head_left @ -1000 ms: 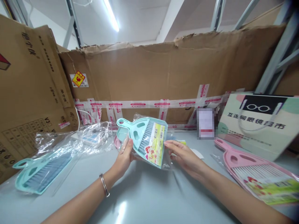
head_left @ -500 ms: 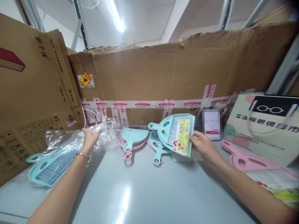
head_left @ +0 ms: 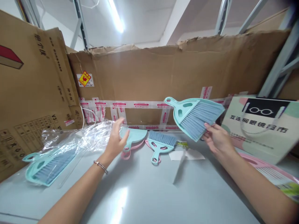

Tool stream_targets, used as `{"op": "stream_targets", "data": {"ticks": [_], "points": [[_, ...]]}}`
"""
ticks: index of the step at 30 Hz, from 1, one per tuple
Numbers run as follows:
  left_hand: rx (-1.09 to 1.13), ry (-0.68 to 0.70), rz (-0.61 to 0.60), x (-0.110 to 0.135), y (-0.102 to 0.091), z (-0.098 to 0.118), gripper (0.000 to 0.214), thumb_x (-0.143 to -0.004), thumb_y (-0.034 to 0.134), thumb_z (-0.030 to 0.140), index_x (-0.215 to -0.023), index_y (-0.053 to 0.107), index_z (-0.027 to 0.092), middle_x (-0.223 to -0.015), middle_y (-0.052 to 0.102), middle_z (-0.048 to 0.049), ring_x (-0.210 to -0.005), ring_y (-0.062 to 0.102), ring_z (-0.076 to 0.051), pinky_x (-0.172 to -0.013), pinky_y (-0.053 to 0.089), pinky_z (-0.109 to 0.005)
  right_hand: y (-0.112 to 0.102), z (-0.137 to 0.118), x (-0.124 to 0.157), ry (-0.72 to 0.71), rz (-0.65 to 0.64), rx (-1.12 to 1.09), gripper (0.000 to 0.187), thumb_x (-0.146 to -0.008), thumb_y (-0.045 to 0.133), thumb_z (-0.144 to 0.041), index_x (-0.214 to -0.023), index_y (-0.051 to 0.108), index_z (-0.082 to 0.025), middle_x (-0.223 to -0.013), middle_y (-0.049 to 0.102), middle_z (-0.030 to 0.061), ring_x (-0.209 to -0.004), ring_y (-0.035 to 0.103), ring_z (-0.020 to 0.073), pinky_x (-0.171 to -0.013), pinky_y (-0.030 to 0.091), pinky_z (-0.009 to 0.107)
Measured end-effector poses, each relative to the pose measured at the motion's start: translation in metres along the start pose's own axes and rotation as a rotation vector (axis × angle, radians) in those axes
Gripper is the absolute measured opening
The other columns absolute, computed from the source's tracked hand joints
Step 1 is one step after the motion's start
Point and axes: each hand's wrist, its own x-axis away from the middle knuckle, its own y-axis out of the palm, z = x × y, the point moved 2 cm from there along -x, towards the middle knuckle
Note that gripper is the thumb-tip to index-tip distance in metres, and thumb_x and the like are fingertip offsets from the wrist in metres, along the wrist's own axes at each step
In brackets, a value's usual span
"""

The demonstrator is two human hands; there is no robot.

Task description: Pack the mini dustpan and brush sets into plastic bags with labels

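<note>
My right hand (head_left: 218, 137) pinches the bristle edge of a teal dustpan (head_left: 181, 113) with a grey-blue hand brush (head_left: 202, 116) nested in it, raised above the table. My left hand (head_left: 116, 137) has its fingers apart and holds nothing; it is in front of a second teal dustpan (head_left: 137, 135), which lies over a pink one. A loose teal brush (head_left: 161, 146) rests on a pink piece between the hands. Below the raised set, a thin blurred card (head_left: 179, 169) stands on edge, beside white paper (head_left: 197, 155).
Clear plastic wrap (head_left: 98, 137) and another teal dustpan-and-brush set (head_left: 51, 166) lie at left. A pink set (head_left: 268, 168) is at right, before a printed paper bag (head_left: 257, 124). A tall cardboard box wall (head_left: 140, 74) closes the back.
My right hand has lifted and turned the set; its printed label card has come off and dropped toward the table. My left hand has moved right, away from the plastic wrap.
</note>
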Motion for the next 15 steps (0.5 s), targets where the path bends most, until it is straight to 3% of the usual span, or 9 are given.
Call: {"op": "stream_targets", "data": {"ticks": [2,4,7,8,10,12,13,15], "points": [[0.368,-0.181,-0.25,0.006,0.015,0.012,0.048,-0.084,0.048,0.035,-0.129,0.036,0.022,-0.136,0.04,-0.0145,-0.12,0.045,-0.026,-0.095,0.044,-0.044,0.012,0.003,0.009,0.141,-0.149,-0.081,0.013,-0.063,0.059,-0.025,-0.075,0.055,-0.024,-0.07,0.063,0.0029,-0.062,0.059,0.0187,-0.057,0.048,0.032],[0.673,-0.291,-0.4,0.011,0.025,0.024,0.059,-0.081,0.054,0.039,-0.134,0.029,0.029,-0.143,0.03,-0.0132,-0.117,0.049,-0.027,-0.087,0.05,-0.041,0.028,0.009,0.027,0.293,-0.365,-0.124,0.014,-0.063,0.062,-0.023,-0.076,0.06,-0.022,-0.07,0.064,0.0024,-0.061,0.059,0.0166,-0.059,0.05,0.03],[0.917,-0.316,-0.369,0.014,0.022,0.034,0.064,-0.076,0.06,0.043,-0.132,0.031,0.033,-0.147,0.024,-0.0089,-0.115,0.05,-0.028,-0.081,0.054,-0.038,0.05,0.015,0.058,0.42,-0.694,-0.056,0.019,-0.066,0.066,-0.028,-0.081,0.063,-0.019,-0.075,0.065,0.0041,-0.066,0.061,0.0161,-0.065,0.051,0.029],[0.945,-0.316,-0.331,0.014,0.019,0.035,0.059,-0.075,0.062,0.043,-0.127,0.037,0.031,-0.146,0.026,-0.008,-0.114,0.051,-0.028,-0.078,0.055,-0.036,0.055,0.015,0.066,0.418,-0.732,-0.015,0.022,-0.067,0.065,-0.032,-0.085,0.063,-0.018,-0.078,0.065,0.0049,-0.069,0.062,0.0167,-0.067,0.051,0.03],[0.954,-0.309,-0.266,0.012,0.012,0.036,0.045,-0.073,0.064,0.04,-0.112,0.048,0.026,-0.144,0.033,-0.0076,-0.113,0.052,-0.029,-0.072,0.056,-0.034,0.059,0.009,0.074,0.256,-0.617,0.071,0.029,-0.071,0.062,-0.038,-0.094,0.061,-0.02,-0.087,0.063,0.0056,-0.078,0.061,0.0178,-0.073,0.05,0.033],[0.927,-0.271,-0.231,0.012,0.008,0.039,0.034,-0.071,0.067,0.034,-0.099,0.053,0.021,-0.139,0.04,-0.0088,-0.112,0.052,-0.029,-0.072,0.056,-0.032,0.06,-0.006,0.079,-0.128,-0.394,0.189,0.034,-0.074,0.058,-0.04,-0.104,0.056,-0.024,-0.099,0.059,0.0056,-0.091,0.057,0.0194,-0.082,0.046,0.036],[0.908,-0.238,-0.225,0.012,0.007,0.041,0.032,-0.07,0.069,0.031,-0.096,0.054,0.02,-0.137,0.043,-0.0094,-0.113,0.052,-0.029,-0.074,0.055,-0.033,0.062,-0.015,0.084,-0.35,-0.344,0.275,0.035,-0.075,0.058,-0.04,-0.107,0.055,-0.026,-0.103,0.056,0.0056,-0.097,0.054,0.0205,-0.085,0.043,0.038],[0.862,-0.174,-0.244,0.013,0.008,0.047,0.029,-0.069,0.069,0.027,-0.094,0.056,0.019,-0.132,0.049,-0.01,-0.115,0.05,-0.029,-0.08,0.052,-0.034,0.071,-0.029,0.095,-0.693,-0.449,0.492,0.035,-0.073,0.061,-0.04,-0.106,0.056,-0.028,-0.105,0.052,0.0059,-0.101,0.05,0.0228,-0.088,0.039,0.042]]}}
